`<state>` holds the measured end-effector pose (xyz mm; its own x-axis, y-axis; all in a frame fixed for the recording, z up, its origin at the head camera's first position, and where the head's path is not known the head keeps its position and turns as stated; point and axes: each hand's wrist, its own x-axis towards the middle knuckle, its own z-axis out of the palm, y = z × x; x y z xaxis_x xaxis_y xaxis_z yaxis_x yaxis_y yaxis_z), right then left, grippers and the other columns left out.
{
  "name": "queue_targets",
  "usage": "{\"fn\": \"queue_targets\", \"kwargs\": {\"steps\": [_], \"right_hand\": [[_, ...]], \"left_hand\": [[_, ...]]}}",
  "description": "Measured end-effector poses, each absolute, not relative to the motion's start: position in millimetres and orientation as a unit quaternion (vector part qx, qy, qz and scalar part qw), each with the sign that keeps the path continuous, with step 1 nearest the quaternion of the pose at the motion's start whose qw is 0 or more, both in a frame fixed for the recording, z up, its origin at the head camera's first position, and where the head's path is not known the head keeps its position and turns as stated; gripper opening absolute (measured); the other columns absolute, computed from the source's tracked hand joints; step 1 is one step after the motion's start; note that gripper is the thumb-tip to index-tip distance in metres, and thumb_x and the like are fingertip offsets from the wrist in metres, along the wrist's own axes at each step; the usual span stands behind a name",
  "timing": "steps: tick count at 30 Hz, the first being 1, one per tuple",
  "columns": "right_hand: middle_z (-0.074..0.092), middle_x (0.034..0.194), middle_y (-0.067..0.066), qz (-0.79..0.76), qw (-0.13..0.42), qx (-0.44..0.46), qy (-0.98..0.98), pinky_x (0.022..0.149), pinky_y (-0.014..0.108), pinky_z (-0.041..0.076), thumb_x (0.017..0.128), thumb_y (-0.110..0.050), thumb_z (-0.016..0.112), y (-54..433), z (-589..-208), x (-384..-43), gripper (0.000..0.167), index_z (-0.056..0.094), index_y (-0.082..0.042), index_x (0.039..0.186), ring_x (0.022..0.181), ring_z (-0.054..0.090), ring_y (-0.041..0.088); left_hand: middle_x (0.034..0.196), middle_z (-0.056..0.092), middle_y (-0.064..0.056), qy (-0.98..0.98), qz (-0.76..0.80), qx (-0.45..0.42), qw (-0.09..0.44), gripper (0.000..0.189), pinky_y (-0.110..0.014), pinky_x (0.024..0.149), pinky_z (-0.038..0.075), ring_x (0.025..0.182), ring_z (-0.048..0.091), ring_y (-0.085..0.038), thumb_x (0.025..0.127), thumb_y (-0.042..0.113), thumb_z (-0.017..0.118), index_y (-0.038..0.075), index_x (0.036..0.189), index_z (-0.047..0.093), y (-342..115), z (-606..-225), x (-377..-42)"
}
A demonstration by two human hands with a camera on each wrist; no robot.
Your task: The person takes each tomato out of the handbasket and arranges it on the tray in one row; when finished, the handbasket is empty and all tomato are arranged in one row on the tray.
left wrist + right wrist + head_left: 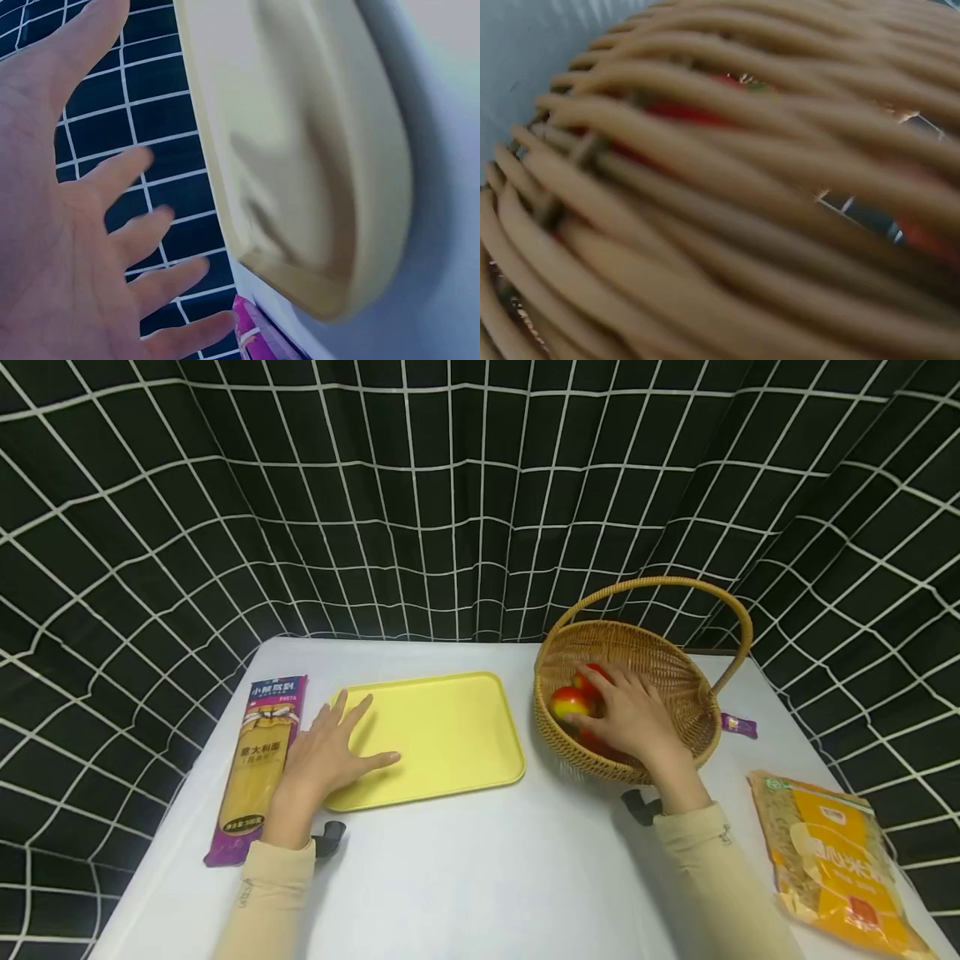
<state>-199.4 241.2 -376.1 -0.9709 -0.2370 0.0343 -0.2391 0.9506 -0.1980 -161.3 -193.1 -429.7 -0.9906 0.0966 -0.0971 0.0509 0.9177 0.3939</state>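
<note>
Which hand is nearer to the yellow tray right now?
Left. The left hand is spread at the left end of the tray; the right hand is beyond its right end, at the basket.

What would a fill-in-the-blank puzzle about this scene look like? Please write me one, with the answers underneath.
1. The tray is coloured ____.
2. Near the left hand lies a long purple packet printed with the Latin-letter word ____.
3. The right hand reaches into a wicker ____.
4. Behind the table hangs a dark curtain with a grid of ____ lines.

Missing words: yellow; PASTA; basket; white.
</note>
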Motion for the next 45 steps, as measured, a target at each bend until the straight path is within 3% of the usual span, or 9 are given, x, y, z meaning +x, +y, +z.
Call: {"fn": "queue_targets", "kwargs": {"steps": [5,12,16,21,28,35,40,45], "right_hand": [[0.036,0.17,0.021,0.093,-0.024,0.141,-0.985,0.129,0.074,0.018,0.098,-0.051,0.071,240,-374,-204,0.079,0.042,-0.018,0.164,0.157,0.029,0.052],[0.043,0.167,0.02,0.073,-0.049,0.175,-0.981,0.126,0.076,0.021,0.098,-0.043,0.074,234,-378,-212,0.072,0.047,-0.02,0.161,0.155,0.031,0.053],[0.046,0.166,0.018,0.063,-0.062,0.182,-0.979,0.126,0.077,0.021,0.099,-0.037,0.075,231,-381,-213,0.072,0.045,-0.024,0.162,0.155,0.033,0.052],[0.051,0.162,0.017,0.055,-0.049,0.192,-0.979,0.128,0.074,0.02,0.099,-0.03,0.076,230,-381,-212,0.07,0.046,-0.025,0.162,0.154,0.037,0.051],[0.061,0.15,0.023,0.046,-0.01,0.208,-0.977,0.126,0.072,0.029,0.097,-0.023,0.079,228,-382,-212,0.063,0.056,-0.021,0.155,0.148,0.046,0.046],[0.059,0.151,0.025,0.07,-0.015,0.195,-0.978,0.127,0.073,0.025,0.099,-0.028,0.076,232,-385,-213,0.059,0.057,-0.016,0.153,0.146,0.047,0.05],[0.057,0.152,0.026,0.095,-0.015,0.182,-0.979,0.127,0.073,0.024,0.1,-0.03,0.074,236,-381,-210,0.057,0.057,-0.013,0.152,0.143,0.048,0.053],[0.057,0.153,0.025,0.152,-0.005,0.16,-0.975,0.123,0.074,0.03,0.101,-0.032,0.073,236,-367,-205,0.06,0.054,-0.012,0.154,0.142,0.05,0.051]], "left_hand": [[0.176,0.024,-0.018,0.973,0.205,0.053,0.091,0.114,-0.082,0.121,0.022,0.158,0.025,-0.055,0.078,0.08,0.076,0.023,0.167,0.035,-196,-429,-153],[0.17,0.039,-0.018,0.972,0.204,0.064,0.098,0.112,-0.075,0.113,0.041,0.142,0.047,-0.048,0.066,0.066,0.093,0.018,0.158,0.052,-200,-429,-145],[0.168,0.044,-0.017,0.97,0.204,0.068,0.111,0.112,-0.067,0.106,0.048,0.134,0.052,-0.042,0.06,0.06,0.098,0.017,0.155,0.056,-200,-429,-142],[0.165,0.047,-0.017,0.967,0.211,0.084,0.114,0.107,-0.067,0.112,0.044,0.136,0.051,-0.041,0.058,0.051,0.101,0.014,0.15,0.061,-199,-432,-140],[0.163,0.051,-0.015,0.966,0.211,0.088,0.12,0.094,-0.067,0.113,0.043,0.139,0.049,-0.042,0.064,0.042,0.1,0.015,0.146,0.065,-195,-432,-136],[0.165,0.047,-0.016,0.966,0.217,0.063,0.126,0.087,-0.08,0.124,0.016,0.154,0.034,-0.051,0.071,0.037,0.097,0.015,0.148,0.063,-198,-431,-129],[0.167,0.043,-0.018,0.961,0.236,0.06,0.127,0.084,-0.078,0.123,0.025,0.157,0.029,-0.051,0.075,0.032,0.096,0.014,0.15,0.061,-203,-434,-124],[0.168,0.042,-0.017,0.953,0.264,0.061,0.137,0.081,-0.074,0.124,0.027,0.158,0.028,-0.051,0.078,0.026,0.094,0.012,0.15,0.06,-206,-435,-121]]}}
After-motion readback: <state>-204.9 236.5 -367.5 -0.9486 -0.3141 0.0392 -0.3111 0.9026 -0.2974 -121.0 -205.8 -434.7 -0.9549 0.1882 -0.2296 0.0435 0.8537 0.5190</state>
